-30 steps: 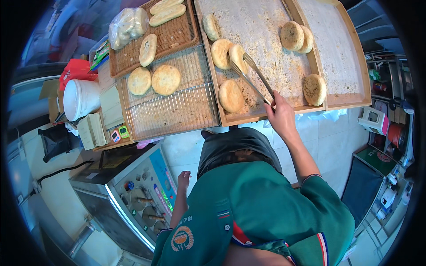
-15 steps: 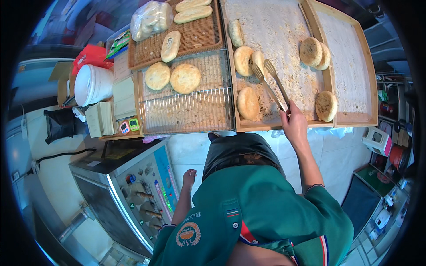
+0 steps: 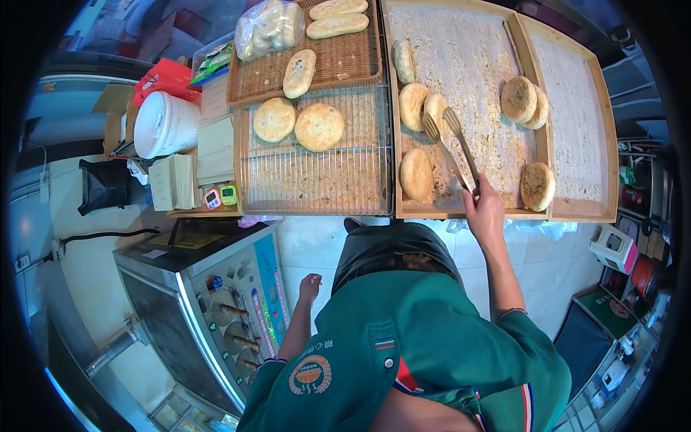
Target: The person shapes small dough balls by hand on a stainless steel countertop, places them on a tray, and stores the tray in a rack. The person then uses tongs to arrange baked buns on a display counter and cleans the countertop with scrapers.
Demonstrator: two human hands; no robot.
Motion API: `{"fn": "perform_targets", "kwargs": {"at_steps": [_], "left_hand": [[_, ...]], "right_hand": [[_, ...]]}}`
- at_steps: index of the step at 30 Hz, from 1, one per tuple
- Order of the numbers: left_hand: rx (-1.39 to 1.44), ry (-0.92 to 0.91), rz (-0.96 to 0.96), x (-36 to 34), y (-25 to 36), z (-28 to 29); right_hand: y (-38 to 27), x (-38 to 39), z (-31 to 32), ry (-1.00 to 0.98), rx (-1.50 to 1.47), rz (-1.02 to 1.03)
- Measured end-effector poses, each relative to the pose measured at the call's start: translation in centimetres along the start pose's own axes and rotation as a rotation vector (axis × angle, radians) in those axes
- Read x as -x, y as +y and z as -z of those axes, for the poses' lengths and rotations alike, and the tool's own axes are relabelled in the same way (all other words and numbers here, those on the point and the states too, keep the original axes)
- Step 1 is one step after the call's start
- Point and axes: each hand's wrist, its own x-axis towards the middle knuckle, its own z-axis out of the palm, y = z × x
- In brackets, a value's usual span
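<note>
Over the last second the whole view shifts: the trays and bread sit lower and farther right in the picture. Against the bread, the tongs (image 3: 465, 149) change only slightly. A second ago their tips lie across the leaning bread (image 3: 434, 106); now they stand at its lower right edge, parted. That bread is where it was, tilted against a round bread (image 3: 412, 106) along the left side of the wooden tray (image 3: 469, 50) — so nothing looks lifted. Whether the near tip touches it, I cannot tell.

The right hand (image 3: 486, 210) reaches out over the tray's near edge, the forearm running up from the right side of the body and the elbow bent only a little. Its fingers close round the handle end of the tongs, which slant away up and to the left. A flat bread (image 3: 416, 174) lies left of the tongs, and a browner, speckled bread (image 3: 538, 186) leans near the right side of the tray, apart from them.

The left hand (image 3: 309, 286) hangs low beside the body, near the metal cabinet (image 3: 194, 288), well apart from the bread. Its fingers look partly curled with nothing visible in them — it is too small to tell whether they press together.
</note>
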Motion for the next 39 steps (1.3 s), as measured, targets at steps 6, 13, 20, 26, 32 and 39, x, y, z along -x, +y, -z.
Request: {"fn": "perform_targets", "kwargs": {"at_steps": [6, 13, 20, 26, 32, 39], "left_hand": [[-0.005, 0.01, -0.017, -0.3, -0.7, 0.1], [0.023, -0.031, 0.045, -0.2, -0.5, 0.2], [0.05, 0.004, -0.017, 0.5, -0.9, 0.1], [0.085, 0.061, 0.041, 1.2, -1.0, 0.3], [0.129, 0.071, 0.083, 3.6, -0.4, -0.4], [0.148, 0.012, 0.163, 5.2, -0.9, -1.1]], "right_hand": [[-0.4, -0.1, 0.0, -0.014, -0.033, -0.01], [-1.5, -0.1, 0.5, 0.023, -0.171, -0.011], [-6.8, -3.9, -0.5, -0.246, -0.537, 0.121], [-14.3, -9.5, -4.9, -0.798, -1.354, -0.062], [-17.9, -10.5, -8.2, -0.87, -1.341, -0.2], [-17.5, -14.0, -7.7, -0.782, -1.259, -0.068]]}}
